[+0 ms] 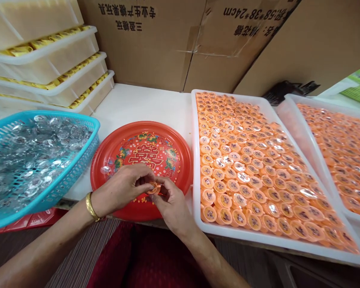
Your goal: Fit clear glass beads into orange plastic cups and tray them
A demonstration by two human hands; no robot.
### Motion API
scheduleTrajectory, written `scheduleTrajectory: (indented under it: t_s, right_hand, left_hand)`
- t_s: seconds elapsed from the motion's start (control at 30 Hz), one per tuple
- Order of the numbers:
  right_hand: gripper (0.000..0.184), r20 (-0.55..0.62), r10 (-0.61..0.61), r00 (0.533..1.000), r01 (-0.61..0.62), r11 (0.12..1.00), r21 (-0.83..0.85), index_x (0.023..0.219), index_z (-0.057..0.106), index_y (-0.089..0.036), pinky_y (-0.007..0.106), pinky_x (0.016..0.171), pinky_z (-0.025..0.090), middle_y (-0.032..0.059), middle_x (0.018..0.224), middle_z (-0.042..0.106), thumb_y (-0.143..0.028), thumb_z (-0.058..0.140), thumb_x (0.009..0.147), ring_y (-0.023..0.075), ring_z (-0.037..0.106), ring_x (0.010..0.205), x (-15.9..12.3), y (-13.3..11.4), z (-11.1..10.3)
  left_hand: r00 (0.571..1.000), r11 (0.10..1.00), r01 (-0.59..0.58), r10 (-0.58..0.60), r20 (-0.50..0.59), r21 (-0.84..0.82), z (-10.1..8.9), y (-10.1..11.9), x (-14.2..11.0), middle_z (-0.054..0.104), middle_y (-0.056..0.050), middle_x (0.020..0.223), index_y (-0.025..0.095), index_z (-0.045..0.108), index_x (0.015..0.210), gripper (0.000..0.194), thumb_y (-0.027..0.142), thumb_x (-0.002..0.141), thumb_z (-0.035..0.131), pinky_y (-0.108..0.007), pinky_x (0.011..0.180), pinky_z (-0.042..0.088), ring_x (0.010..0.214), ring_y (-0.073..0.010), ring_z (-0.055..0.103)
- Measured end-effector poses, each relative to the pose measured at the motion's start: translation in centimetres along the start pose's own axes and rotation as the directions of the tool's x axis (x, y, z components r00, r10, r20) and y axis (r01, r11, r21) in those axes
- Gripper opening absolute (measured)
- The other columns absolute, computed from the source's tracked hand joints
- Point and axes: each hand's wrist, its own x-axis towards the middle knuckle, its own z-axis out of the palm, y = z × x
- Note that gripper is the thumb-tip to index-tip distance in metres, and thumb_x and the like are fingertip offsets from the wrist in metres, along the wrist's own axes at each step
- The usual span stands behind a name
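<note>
Above the near part of a round red tray (183, 160), my two hands meet around a small round orange plastic piece (154, 188). My left hand (129, 184), with a gold bracelet at the wrist, has thumb and fingers closed at its left side. Fingers of my right hand (172, 206) pinch the same piece from the right, hiding part of it. A clear round cap (106, 169) lies on the tray left of my hands. Tiny yellow-orange beads (141, 199) are scattered over the printed tray.
At left stands a blue basket (93, 132) full of clear round caps. A white tray (195, 132) with rows of orange round pieces lies at right, another white tray (306, 132) beyond it. Stacked cream crates (72, 60) and cardboard boxes (150, 48) line the back.
</note>
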Motion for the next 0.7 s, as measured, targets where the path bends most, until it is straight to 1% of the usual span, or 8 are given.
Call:
scheduleTrajectory:
  t_s: [0.13,0.27,0.4,0.47,0.57,0.63,0.7]
  right_hand:
    - [0.031,0.021,-0.003,1.000,0.003,1.000,0.016,0.109,0.061,-0.022,0.033,0.084,0.055,0.0053,0.109,0.066,-0.022,0.062,0.078,0.0192,0.064,0.097,0.0,-0.3,0.1]
    - [0.029,0.034,-0.008,0.999,0.006,0.998,0.069,0.110,0.061,-0.022,0.032,0.087,0.054,0.0045,0.111,0.066,-0.025,0.061,0.081,0.0179,0.064,0.099,0.0,-0.5,0.3]
    - [0.027,0.022,-0.011,1.000,0.010,0.999,0.031,0.109,0.063,-0.021,0.034,0.090,0.052,0.0046,0.109,0.067,-0.023,0.061,0.082,0.0188,0.063,0.101,0.0,-0.5,0.2]
    - [0.027,0.004,0.011,1.000,-0.011,0.999,0.034,0.107,0.064,-0.021,0.035,0.088,0.053,0.0050,0.108,0.068,-0.024,0.061,0.081,0.0197,0.064,0.099,0.0,-0.5,0.2]
    - [0.027,-0.032,0.044,0.999,-0.040,0.994,0.100,0.107,0.063,-0.021,0.036,0.083,0.056,0.0052,0.104,0.069,-0.029,0.062,0.081,0.0199,0.066,0.093,0.0,-0.6,0.2]
    - [0.026,-0.055,0.044,0.998,-0.037,0.992,0.123,0.105,0.063,-0.020,0.034,0.082,0.056,0.0047,0.101,0.069,-0.031,0.062,0.081,0.0189,0.067,0.090,-0.1,-0.6,0.2]
    - [0.024,-0.079,0.027,0.997,-0.018,0.994,0.104,0.103,0.063,-0.021,0.032,0.082,0.056,0.0041,0.101,0.069,-0.030,0.062,0.081,0.0179,0.066,0.091,-0.1,-0.6,0.2]
  left_hand:
    - [1.000,1.000,-0.019,0.019,-0.002,-0.022,0.0,-0.5,0.2,0.062,0.002,0.073,0.020,0.066,0.082,0.006,0.024,0.083,0.060,-0.022,0.057,0.040,0.063,-0.0104,0.056]
    - [0.999,0.999,-0.026,0.025,-0.025,-0.021,0.0,-0.5,0.4,0.062,0.002,0.072,0.020,0.065,0.081,0.004,0.023,0.081,0.062,-0.022,0.058,0.040,0.063,-0.0107,0.056]
    - [1.000,0.999,-0.012,0.012,-0.008,-0.052,0.0,-0.6,0.5,0.061,0.002,0.071,0.020,0.066,0.080,0.005,0.024,0.080,0.063,-0.022,0.058,0.040,0.063,-0.0103,0.055]
    - [1.000,0.997,0.021,-0.022,-0.014,-0.070,0.2,-0.9,0.4,0.062,0.002,0.072,0.020,0.066,0.081,0.007,0.026,0.081,0.063,-0.023,0.059,0.041,0.064,-0.0111,0.056]
    - [0.992,0.989,0.110,-0.116,-0.058,-0.099,1.0,-1.4,0.0,0.063,0.001,0.073,0.020,0.064,0.083,0.016,0.035,0.081,0.062,-0.024,0.059,0.041,0.065,-0.0129,0.056]
    - [0.982,0.978,0.165,-0.176,-0.075,-0.129,1.8,-1.6,-0.4,0.065,0.000,0.075,0.020,0.063,0.087,0.021,0.039,0.083,0.059,-0.024,0.059,0.041,0.066,-0.0136,0.057]
    - [0.975,0.965,0.191,-0.207,-0.076,-0.183,2.4,-1.7,-0.7,0.066,0.000,0.079,0.020,0.062,0.090,0.023,0.040,0.086,0.054,-0.025,0.061,0.043,0.069,-0.0140,0.059]
